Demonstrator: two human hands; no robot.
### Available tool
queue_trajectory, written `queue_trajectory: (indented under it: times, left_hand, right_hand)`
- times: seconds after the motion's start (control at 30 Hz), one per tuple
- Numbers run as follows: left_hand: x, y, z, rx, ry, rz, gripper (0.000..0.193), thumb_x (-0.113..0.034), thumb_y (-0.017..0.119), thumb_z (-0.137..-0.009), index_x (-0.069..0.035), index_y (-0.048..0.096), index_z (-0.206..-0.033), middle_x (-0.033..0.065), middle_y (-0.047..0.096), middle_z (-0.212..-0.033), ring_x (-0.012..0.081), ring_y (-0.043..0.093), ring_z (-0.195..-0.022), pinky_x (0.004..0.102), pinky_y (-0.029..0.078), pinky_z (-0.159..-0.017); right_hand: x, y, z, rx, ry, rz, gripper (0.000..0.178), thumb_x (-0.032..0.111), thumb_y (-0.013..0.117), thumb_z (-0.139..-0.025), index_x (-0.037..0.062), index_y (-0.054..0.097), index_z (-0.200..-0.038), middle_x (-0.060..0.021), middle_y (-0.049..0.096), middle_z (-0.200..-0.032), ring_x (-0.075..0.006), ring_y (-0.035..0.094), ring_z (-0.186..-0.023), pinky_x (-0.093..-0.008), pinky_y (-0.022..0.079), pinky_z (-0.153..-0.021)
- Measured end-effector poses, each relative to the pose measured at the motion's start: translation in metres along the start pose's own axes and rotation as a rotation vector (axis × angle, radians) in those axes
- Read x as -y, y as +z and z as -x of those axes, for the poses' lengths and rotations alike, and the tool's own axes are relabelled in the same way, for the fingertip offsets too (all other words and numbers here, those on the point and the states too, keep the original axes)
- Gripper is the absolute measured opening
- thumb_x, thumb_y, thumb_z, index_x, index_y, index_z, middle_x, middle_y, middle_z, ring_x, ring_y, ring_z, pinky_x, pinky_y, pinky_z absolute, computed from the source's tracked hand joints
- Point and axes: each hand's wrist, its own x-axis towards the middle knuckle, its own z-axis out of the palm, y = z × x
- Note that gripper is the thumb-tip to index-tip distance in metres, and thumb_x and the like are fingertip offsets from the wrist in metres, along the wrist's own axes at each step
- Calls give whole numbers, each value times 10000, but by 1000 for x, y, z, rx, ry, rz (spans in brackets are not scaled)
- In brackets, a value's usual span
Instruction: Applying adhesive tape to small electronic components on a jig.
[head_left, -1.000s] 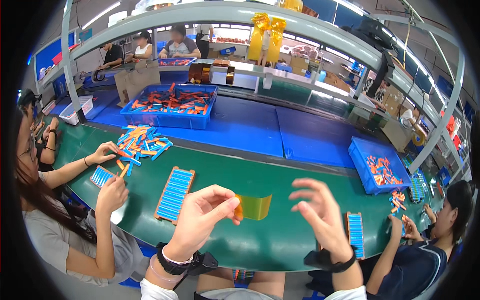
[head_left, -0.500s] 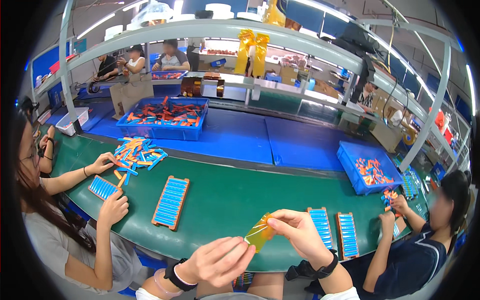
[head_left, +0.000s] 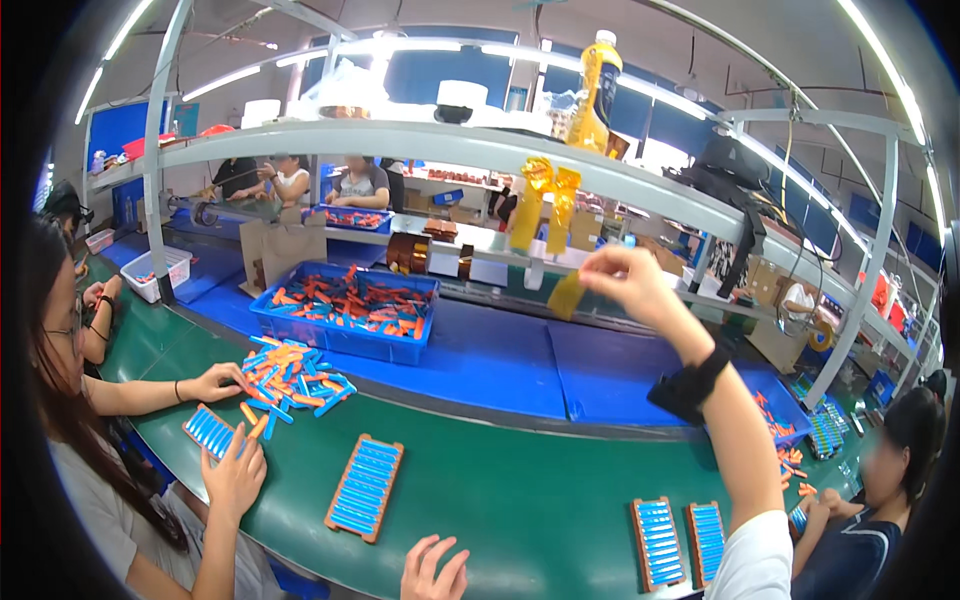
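Observation:
My right hand [head_left: 628, 285] is raised over the far side of the bench, pinching a piece of amber film [head_left: 566, 296] that dangles from the fingertips. Two bunches of similar amber film, a left strip [head_left: 530, 205] and a right strip [head_left: 562, 210], hang from the grey shelf beam just beyond it. Low at the front edge, my left hand [head_left: 434, 570] is partly cut off by the picture, fingers loosely apart, holding nothing. Nearest to it lies a brown tray of blue cylinders [head_left: 365, 488]. Two more such trays, one [head_left: 658, 545] beside the other [head_left: 706, 540], lie below my right forearm.
On my left a co-worker's hands [head_left: 232, 470] work at a tray beside a pile of blue and orange pieces [head_left: 295, 378]. Behind stands a full blue bin [head_left: 345, 335]. Another co-worker [head_left: 865, 515] sits at right, near a second blue bin [head_left: 780, 410]. A bottle [head_left: 597, 95] stands overhead.
My right hand has risen up and away with the amber film, toward the hanging strips. My left hand has come off the film and dropped to the front edge. The view has tilted upward.

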Motion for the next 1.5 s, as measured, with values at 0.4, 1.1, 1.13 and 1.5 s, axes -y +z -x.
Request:
queue_trajectory:
  times: [0.4, 1.1, 1.13, 1.5]
  left_hand:
    - [21, 17, 26, 32, -190, 20, 291, 30, 561, -668, -16, 535, -955, 183, 435, -1124, 380, 396, -1059, 439, 364, -875]
    - [29, 11, 29, 89, -146, 107, 248, 21, 562, -667, -6, 525, -911, 186, 438, -1119, 387, 403, -1050, 443, 391, -836]
    - [30, 12, 30, 93, -144, 115, 248, 21, 561, -668, -5, 524, -911, 186, 438, -1119, 386, 404, -1050, 439, 396, -831]
    - [29, 11, 30, 130, -105, 161, 190, 30, 562, -668, 15, 530, -855, 195, 447, -1108, 379, 424, -1038, 416, 410, -809]
  right_hand:
    - [-39, -11, -119, -238, -65, 410, 178, 159, 673, -661, 25, 651, -775, -130, 573, -667, -244, 547, -664, -330, 436, -649]
    - [-37, -13, -130, -212, 115, 432, 165, 138, 651, -701, -14, 633, -761, -122, 620, -734, -189, 597, -684, -291, 464, -646]
    - [-36, -11, -130, -241, 130, 443, 168, 153, 658, -694, -7, 638, -743, -131, 613, -744, -207, 595, -702, -302, 463, -658]
    - [-38, -7, -121, -522, 295, 649, 584, 360, 761, -577, 12, 425, -904, -151, 536, -889, -277, 547, -850, -362, 441, -719]
